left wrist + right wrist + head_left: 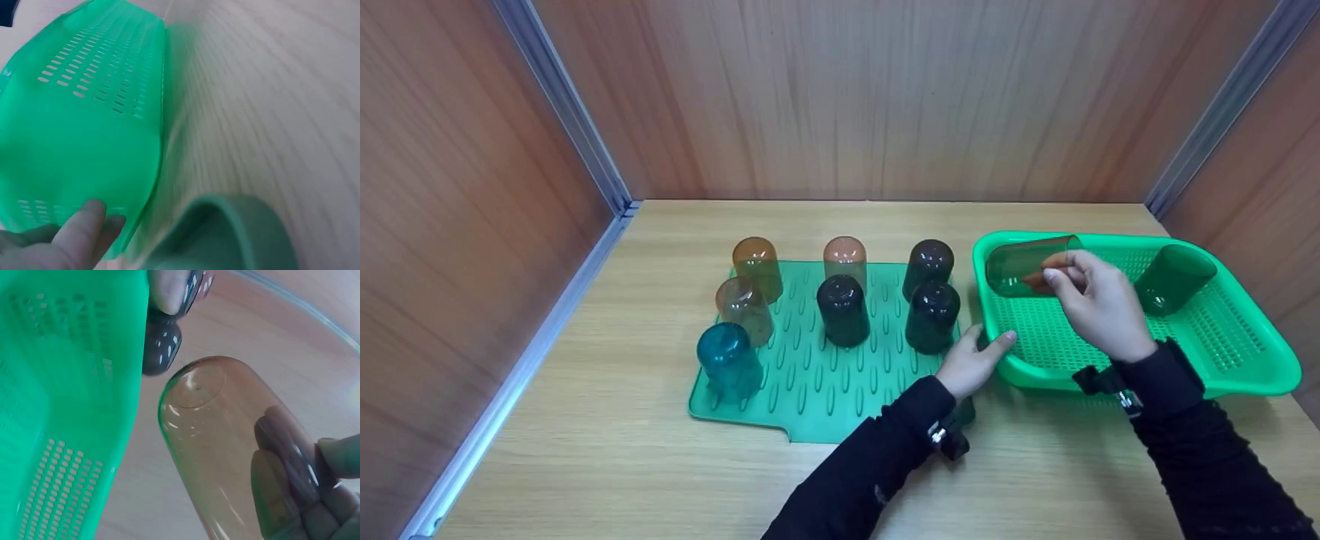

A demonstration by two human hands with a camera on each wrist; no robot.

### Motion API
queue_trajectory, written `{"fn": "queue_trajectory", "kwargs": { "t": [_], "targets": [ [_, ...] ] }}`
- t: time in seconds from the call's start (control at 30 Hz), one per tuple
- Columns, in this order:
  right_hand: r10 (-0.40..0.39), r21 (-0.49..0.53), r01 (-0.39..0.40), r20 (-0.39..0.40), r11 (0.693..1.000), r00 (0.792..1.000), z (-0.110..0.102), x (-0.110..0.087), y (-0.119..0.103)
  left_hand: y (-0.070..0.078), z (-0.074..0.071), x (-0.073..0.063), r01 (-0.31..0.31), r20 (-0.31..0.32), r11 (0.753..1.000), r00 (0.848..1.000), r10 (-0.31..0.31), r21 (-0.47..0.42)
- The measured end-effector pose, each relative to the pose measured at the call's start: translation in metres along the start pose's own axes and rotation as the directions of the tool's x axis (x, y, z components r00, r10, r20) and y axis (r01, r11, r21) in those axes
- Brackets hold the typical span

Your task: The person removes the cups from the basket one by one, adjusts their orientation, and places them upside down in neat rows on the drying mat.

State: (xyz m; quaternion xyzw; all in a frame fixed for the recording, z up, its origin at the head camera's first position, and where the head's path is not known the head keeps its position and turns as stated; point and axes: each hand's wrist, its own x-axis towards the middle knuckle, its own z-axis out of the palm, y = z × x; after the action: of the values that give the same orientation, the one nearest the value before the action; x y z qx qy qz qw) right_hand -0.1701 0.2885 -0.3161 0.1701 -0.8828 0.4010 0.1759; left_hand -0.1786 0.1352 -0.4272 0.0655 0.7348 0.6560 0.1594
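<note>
My right hand (1099, 300) pinches a see-through brownish drinking glass (208, 422) at its open end, thumb outside and fingers showing through the wall. The glass lies tilted nearly sideways, base to the left, over the back left of the green basket (1252, 330). My left hand (971, 364) is at the basket's left side, its fingers (84, 228) extended along the outer wall and the thumb at the rim. Close left of that hand stands an upside-down dark glass (933, 319). In the left wrist view, a blurred grey-green rounded rim (247, 225) fills the foreground.
A green glass (1176, 279) leans inside the basket at the right. On the green ribbed mat (802, 412) several upturned glasses stand, including a blue glass (729, 361), an amber glass (757, 266) and a pink glass (845, 259). Wood-grained panels (885, 97) enclose the table.
</note>
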Motion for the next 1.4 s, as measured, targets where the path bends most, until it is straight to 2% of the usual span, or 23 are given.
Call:
{"fn": "queue_trajectory", "kwargs": {
  "t": [0.07, 0.13, 0.3, 0.4, 0.47, 0.57, 0.7, 0.87, 1.03, 1.13, 1.27, 1.4],
  "targets": [
    [-0.01, 0.076, 0.01, 0.0, 0.997, 1.0, 0.002, -0.004, -0.001, 0.001, -0.004, -0.004, 0.021, 0.02, 1.0, 1.0, -0.021, 0.013],
    [-0.02, 0.154, 0.02, -0.003, 0.988, 1.0, 0.004, -0.007, -0.003, 0.003, -0.01, -0.009, 0.004, 0.047, 1.0, 0.999, -0.006, 0.031],
    [-0.054, 0.291, 0.048, 0.015, 0.956, 0.998, 0.008, -0.014, -0.011, 0.013, -0.031, -0.023, -0.115, 0.126, 0.993, 0.986, 0.11, 0.032],
    [-0.074, 0.329, 0.059, 0.032, 0.943, 0.997, 0.011, -0.019, -0.017, 0.018, -0.045, -0.033, -0.173, 0.135, 0.983, 0.975, 0.179, -0.057],
    [-0.063, 0.357, 0.043, 0.042, 0.933, 0.997, 0.015, -0.023, -0.022, 0.021, -0.055, -0.041, -0.193, 0.115, 0.971, 0.971, 0.21, -0.143],
    [-0.027, 0.404, 0.007, 0.044, 0.915, 0.999, 0.025, -0.028, -0.029, 0.03, -0.068, -0.052, -0.212, 0.064, 0.934, 0.969, 0.24, -0.288],
    [0.014, 0.466, -0.039, 0.056, 0.884, 0.998, 0.04, -0.032, -0.039, 0.04, -0.084, -0.058, -0.252, -0.007, 0.897, 0.964, 0.267, -0.363],
    [0.012, 0.5, -0.043, 0.066, 0.865, 0.998, 0.055, -0.035, -0.055, 0.044, -0.094, -0.06, -0.299, -0.058, 0.898, 0.953, 0.296, -0.324],
    [-0.057, 0.52, 0.048, 0.001, 0.853, 0.998, 0.068, -0.037, -0.071, 0.047, -0.096, -0.062, -0.337, -0.093, 0.888, 0.941, 0.324, -0.313],
    [-0.08, 0.526, 0.081, -0.025, 0.847, 0.996, 0.075, -0.038, -0.075, 0.049, -0.096, -0.063, -0.352, -0.136, 0.887, 0.936, 0.325, -0.301],
    [-0.06, 0.532, 0.054, -0.006, 0.845, 0.998, 0.081, -0.038, -0.073, 0.058, -0.097, -0.068, -0.366, -0.194, 0.896, 0.926, 0.323, -0.253],
    [-0.024, 0.524, 0.008, 0.024, 0.851, 0.999, 0.085, -0.036, -0.068, 0.065, -0.099, -0.073, -0.368, -0.211, 0.907, 0.921, 0.326, -0.206]
  ]
}}
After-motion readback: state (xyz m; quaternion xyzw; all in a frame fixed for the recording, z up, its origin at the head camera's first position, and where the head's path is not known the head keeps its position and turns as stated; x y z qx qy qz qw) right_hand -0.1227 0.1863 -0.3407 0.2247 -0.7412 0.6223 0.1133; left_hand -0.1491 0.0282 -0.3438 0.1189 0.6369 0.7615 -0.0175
